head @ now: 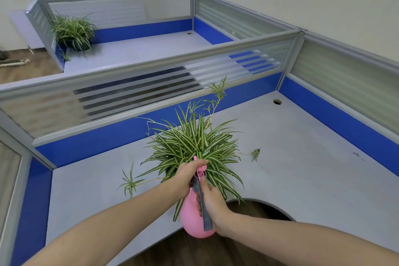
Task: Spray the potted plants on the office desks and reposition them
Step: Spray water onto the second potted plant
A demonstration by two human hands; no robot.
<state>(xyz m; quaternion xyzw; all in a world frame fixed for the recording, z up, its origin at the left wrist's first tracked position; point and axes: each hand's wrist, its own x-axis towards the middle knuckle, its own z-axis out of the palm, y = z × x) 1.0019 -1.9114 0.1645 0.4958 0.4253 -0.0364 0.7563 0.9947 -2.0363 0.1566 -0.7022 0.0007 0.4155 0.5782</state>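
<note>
A spider plant [194, 147] with striped green leaves stands on the near grey desk [302, 168], its pot hidden under the foliage. I hold a pink spray bottle [190, 218] just in front of it, nozzle pointing into the leaves. My left hand [187, 177] wraps the pink spray head at the top. My right hand [213, 205] grips the bottle's body and its grey strap. A second spider plant [74, 30] in a dark pot sits at the far left corner of the desk beyond the partition.
A grey and blue partition [140, 97] with frosted glass separates the two desks. Another partition [345, 97] runs along the right. A round cable hole [277, 101] lies at the near desk's back right corner. The desk's front edge curves inward by my arms.
</note>
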